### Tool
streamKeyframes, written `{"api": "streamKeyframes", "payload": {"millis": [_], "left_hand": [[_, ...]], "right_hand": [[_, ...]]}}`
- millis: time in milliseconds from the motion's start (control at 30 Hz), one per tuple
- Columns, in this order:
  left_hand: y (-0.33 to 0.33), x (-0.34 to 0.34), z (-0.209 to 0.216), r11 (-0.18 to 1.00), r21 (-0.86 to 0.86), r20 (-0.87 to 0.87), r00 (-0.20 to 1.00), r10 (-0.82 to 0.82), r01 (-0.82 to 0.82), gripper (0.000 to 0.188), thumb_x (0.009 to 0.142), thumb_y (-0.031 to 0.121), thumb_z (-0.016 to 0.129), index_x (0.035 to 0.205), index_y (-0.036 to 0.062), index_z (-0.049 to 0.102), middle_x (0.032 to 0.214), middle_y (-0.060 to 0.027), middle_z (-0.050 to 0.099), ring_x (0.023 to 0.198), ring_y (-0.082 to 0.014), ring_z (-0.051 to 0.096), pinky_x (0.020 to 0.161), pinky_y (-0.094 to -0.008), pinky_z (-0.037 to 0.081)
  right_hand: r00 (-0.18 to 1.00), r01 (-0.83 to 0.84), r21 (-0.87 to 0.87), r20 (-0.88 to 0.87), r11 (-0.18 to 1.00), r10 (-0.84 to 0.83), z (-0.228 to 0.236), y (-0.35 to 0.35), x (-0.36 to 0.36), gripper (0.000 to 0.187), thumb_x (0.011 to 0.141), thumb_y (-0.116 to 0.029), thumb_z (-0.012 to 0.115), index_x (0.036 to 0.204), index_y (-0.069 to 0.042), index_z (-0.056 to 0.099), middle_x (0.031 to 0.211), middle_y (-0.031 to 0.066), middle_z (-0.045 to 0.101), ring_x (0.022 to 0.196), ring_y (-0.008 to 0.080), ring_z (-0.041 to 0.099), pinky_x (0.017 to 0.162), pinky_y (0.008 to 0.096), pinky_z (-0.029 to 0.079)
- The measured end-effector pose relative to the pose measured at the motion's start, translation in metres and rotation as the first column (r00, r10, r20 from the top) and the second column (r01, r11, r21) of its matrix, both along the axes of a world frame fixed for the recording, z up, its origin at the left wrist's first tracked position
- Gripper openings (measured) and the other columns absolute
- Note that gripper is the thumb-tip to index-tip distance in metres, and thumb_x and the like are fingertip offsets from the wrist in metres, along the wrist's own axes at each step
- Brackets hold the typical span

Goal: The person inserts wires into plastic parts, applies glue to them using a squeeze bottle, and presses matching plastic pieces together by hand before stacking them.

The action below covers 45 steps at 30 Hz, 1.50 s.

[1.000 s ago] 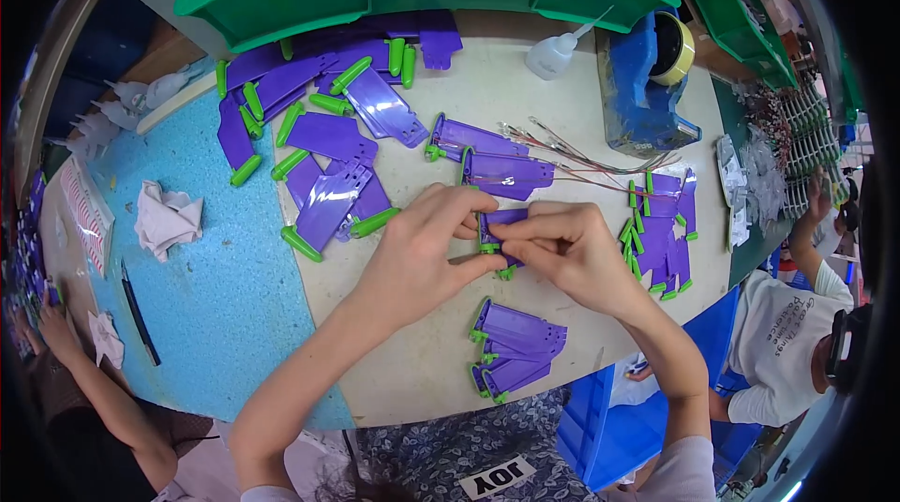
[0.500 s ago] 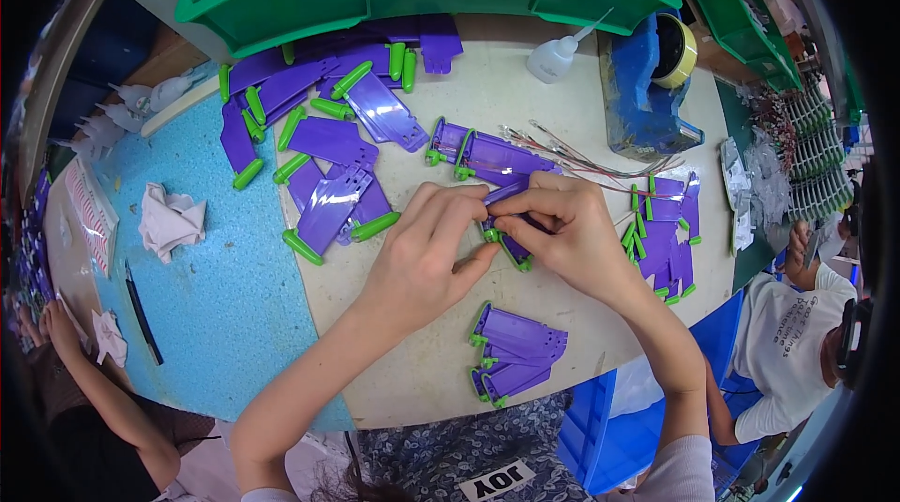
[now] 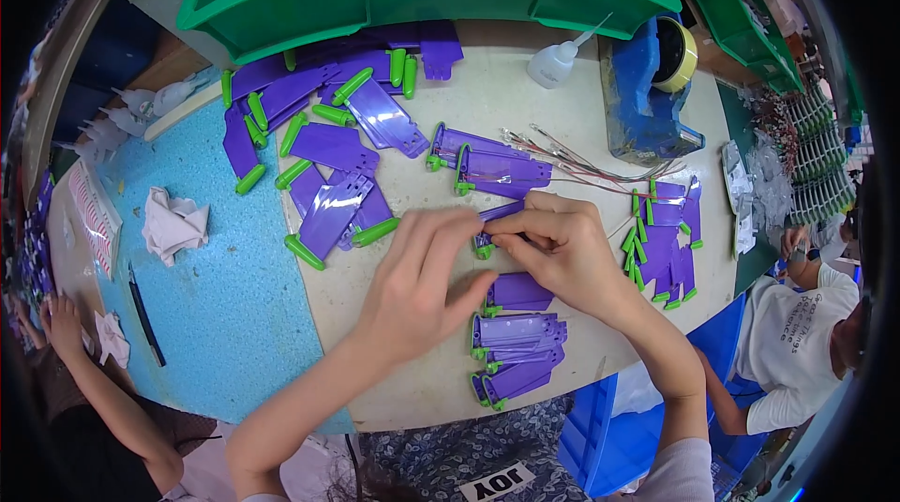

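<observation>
The right hand (image 3: 567, 244) pinches a green-ended purple plastic panel (image 3: 502, 211), showing at ten o'clock from its fingertips; at the panel's eight o'clock, the blurred left hand (image 3: 417, 269) gapes, thumb parted.

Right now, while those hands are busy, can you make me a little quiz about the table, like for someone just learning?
1. True or false: the tape roll sits in a blue holder.
2. Pick one. What lies on the blue mat?
A) the tape roll
B) a crumpled cloth
C) a banana
3. Fill in the colour: the right hand pinches a purple piece that has a ____ end.

Key: 1. True. 2. B. 3. Green.
</observation>
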<state>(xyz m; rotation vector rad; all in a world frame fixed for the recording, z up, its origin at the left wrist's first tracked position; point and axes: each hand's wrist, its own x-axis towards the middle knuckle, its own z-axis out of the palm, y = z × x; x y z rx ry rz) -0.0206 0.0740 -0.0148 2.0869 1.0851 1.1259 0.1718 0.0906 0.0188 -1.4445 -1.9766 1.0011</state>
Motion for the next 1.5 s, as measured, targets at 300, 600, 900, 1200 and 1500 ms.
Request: {"api": "streamKeyframes", "payload": {"millis": [300,600,900,1200,1500], "left_hand": [[0.020,0.001,-0.012,0.988,-0.097,0.056,0.991,-0.118,0.123,0.034,0.071,0.002,0.078,0.097,-0.0013,0.056,0.108,-0.0158,0.063,0.094,-0.0331,0.061,0.079,-0.0402,0.052],[0.021,0.002,-0.014,0.991,-0.001,0.020,0.991,-0.131,0.132,0.030,0.071,0.003,0.078,0.094,-0.0012,0.059,0.110,-0.0133,0.063,0.091,-0.0307,0.060,0.077,-0.0384,0.052],[0.020,0.002,-0.010,0.985,-0.081,0.007,0.988,-0.154,0.154,0.027,0.074,0.003,0.076,0.092,-0.0005,0.057,0.111,-0.0148,0.058,0.095,-0.0316,0.058,0.078,-0.0390,0.050],[0.022,0.004,-0.009,0.979,-0.153,0.088,0.989,-0.120,0.132,0.036,0.067,0.000,0.080,0.094,-0.0018,0.055,0.100,-0.0137,0.058,0.090,-0.0315,0.058,0.076,-0.0402,0.049],[0.028,0.004,-0.007,0.965,0.243,-0.246,0.968,-0.038,0.100,0.032,0.065,0.022,0.085,0.071,0.0044,0.059,0.090,-0.0057,0.062,0.080,-0.0232,0.058,0.063,-0.0359,0.050]], "right_hand": [[0.993,0.044,-0.046,-0.110,0.998,-0.049,-0.005,-0.006,0.005,0.015,0.081,0.004,0.072,0.095,0.000,0.074,0.064,0.0008,0.046,0.054,0.0073,0.038,0.048,0.0276,0.028],[0.994,-0.012,-0.044,-0.107,0.999,0.007,-0.008,-0.001,0.004,0.017,0.081,0.004,0.071,0.098,0.000,0.074,0.066,0.0043,0.050,0.054,0.0110,0.044,0.048,0.0289,0.032],[0.993,-0.041,-0.071,-0.114,0.997,0.032,-0.008,0.002,0.007,0.016,0.080,0.004,0.071,0.095,-0.001,0.074,0.066,0.0092,0.055,0.055,0.0182,0.057,0.049,0.0312,0.040],[0.982,-0.186,-0.002,-0.016,0.983,0.186,-0.002,0.018,0.015,0.008,0.081,0.002,0.071,0.089,0.004,0.071,0.068,0.0033,0.055,0.058,0.0093,0.051,0.049,0.0292,0.036],[0.953,0.289,0.029,0.087,0.957,-0.291,0.002,0.007,0.002,0.009,0.075,-0.001,0.071,0.077,0.005,0.065,0.068,0.0167,0.062,0.056,0.0256,0.059,0.055,0.0369,0.044]]}}
